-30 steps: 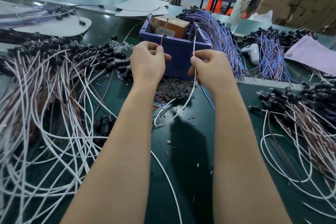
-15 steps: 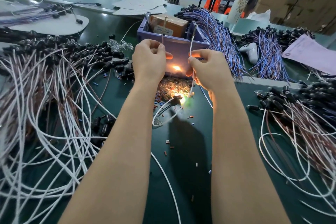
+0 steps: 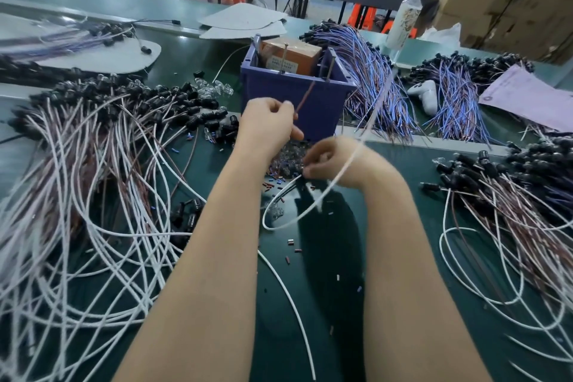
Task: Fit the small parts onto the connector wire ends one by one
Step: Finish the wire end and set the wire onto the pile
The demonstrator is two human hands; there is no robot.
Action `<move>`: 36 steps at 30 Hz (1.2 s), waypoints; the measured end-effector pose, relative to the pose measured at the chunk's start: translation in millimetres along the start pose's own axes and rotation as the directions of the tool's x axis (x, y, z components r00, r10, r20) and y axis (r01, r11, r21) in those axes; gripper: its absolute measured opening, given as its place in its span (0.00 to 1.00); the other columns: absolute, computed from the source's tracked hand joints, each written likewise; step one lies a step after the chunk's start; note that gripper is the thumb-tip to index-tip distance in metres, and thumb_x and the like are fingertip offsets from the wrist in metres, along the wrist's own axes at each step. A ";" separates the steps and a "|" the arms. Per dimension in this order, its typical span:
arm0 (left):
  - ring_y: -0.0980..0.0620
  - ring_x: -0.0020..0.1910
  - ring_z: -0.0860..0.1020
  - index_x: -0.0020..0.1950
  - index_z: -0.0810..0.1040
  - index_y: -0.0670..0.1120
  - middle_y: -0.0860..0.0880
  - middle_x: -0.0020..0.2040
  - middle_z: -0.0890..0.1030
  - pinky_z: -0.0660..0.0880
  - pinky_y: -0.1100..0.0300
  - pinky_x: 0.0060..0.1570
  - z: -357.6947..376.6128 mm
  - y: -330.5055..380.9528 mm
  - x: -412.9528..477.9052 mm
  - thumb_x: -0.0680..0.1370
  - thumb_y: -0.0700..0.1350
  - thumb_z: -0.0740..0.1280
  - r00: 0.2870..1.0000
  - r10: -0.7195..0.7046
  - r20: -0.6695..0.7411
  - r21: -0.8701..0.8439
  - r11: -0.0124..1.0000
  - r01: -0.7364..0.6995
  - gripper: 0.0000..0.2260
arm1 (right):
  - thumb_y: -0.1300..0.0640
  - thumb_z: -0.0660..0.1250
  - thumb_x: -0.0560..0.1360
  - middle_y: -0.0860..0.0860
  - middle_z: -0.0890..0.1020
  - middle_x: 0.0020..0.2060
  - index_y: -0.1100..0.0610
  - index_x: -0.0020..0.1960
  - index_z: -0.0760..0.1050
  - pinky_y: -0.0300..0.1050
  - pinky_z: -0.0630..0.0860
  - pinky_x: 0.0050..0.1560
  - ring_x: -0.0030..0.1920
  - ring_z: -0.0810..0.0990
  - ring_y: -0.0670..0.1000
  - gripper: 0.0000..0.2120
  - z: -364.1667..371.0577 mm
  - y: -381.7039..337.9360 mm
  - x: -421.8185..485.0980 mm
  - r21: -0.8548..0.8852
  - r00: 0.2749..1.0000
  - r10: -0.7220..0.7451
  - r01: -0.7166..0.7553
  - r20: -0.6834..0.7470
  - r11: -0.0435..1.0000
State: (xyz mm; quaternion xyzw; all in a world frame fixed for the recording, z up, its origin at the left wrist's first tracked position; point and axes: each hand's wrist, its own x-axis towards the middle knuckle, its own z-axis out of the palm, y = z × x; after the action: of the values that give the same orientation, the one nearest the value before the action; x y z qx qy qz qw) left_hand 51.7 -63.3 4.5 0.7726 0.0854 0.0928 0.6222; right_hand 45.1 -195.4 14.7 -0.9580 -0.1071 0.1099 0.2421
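Note:
My left hand [image 3: 266, 127] is raised in front of the blue bin [image 3: 279, 87] and pinches a thin brown wire [image 3: 305, 96] that sticks up and to the right. My right hand [image 3: 333, 158] is lowered onto the heap of small clear parts [image 3: 285, 161] at the foot of the bin, its fingers curled down into the heap; what they grip is hidden. A white wire [image 3: 335, 183] crosses my right wrist and loops down over the green mat.
A big tangle of white and brown wires with black connectors [image 3: 93, 139] fills the left. A similar pile [image 3: 511, 195] lies on the right. Blue-purple wire bundles [image 3: 372, 84], a white bottle [image 3: 403, 18] and a pink sheet [image 3: 527, 99] sit behind.
My right hand has dropped from beside the bin down onto the heap of small parts. My left hand stays raised, and its wire now leans to the right. The bright glare near the heap is gone.

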 end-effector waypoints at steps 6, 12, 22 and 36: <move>0.54 0.30 0.78 0.44 0.78 0.44 0.46 0.36 0.84 0.71 0.64 0.30 -11.0 -4.5 -13.4 0.76 0.41 0.61 0.972 -0.134 0.194 0.302 0.951 0.071 0.06 | 0.61 0.69 0.73 0.54 0.79 0.53 0.53 0.53 0.77 0.43 0.73 0.48 0.52 0.78 0.54 0.10 29.5 1.2 4.4 -0.100 0.993 0.060 -0.070 -0.098 0.993; 0.46 0.49 0.80 0.54 0.81 0.42 0.45 0.50 0.83 0.74 0.56 0.49 -12.5 13.0 -31.1 0.80 0.47 0.63 0.880 -0.117 0.461 0.650 0.720 -0.245 0.11 | 0.58 0.69 0.75 0.50 0.78 0.43 0.53 0.47 0.72 0.42 0.72 0.46 0.44 0.77 0.49 0.05 9.2 15.8 -12.1 0.164 0.979 -0.073 0.105 -0.191 0.981; 0.58 0.24 0.71 0.45 0.79 0.41 0.43 0.42 0.84 0.72 0.65 0.29 51.5 134.0 -70.4 0.82 0.41 0.59 0.840 0.424 0.339 -0.334 0.889 -0.314 0.11 | 0.48 0.56 0.81 0.52 0.83 0.38 0.55 0.53 0.77 0.42 0.79 0.40 0.39 0.82 0.51 0.15 -59.8 20.1 -103.5 0.893 0.907 0.016 0.412 -0.422 0.184; 0.57 0.22 0.74 0.46 0.75 0.34 0.44 0.32 0.78 0.76 0.65 0.27 269.4 75.0 -107.8 0.81 0.38 0.62 0.827 -0.117 0.550 -0.212 0.938 0.274 0.08 | 0.58 0.64 0.76 0.57 0.83 0.48 0.55 0.48 0.79 0.44 0.70 0.46 0.51 0.79 0.58 0.05 -95.5 184.9 -183.1 0.300 0.493 0.613 -0.572 -0.617 0.763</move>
State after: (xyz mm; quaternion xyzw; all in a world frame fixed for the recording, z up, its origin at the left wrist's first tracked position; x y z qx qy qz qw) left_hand 15.8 -360.5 17.6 0.6583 -0.0242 -0.1773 0.7312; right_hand -76.3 -443.8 35.7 -0.8980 0.3284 -0.1719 0.2372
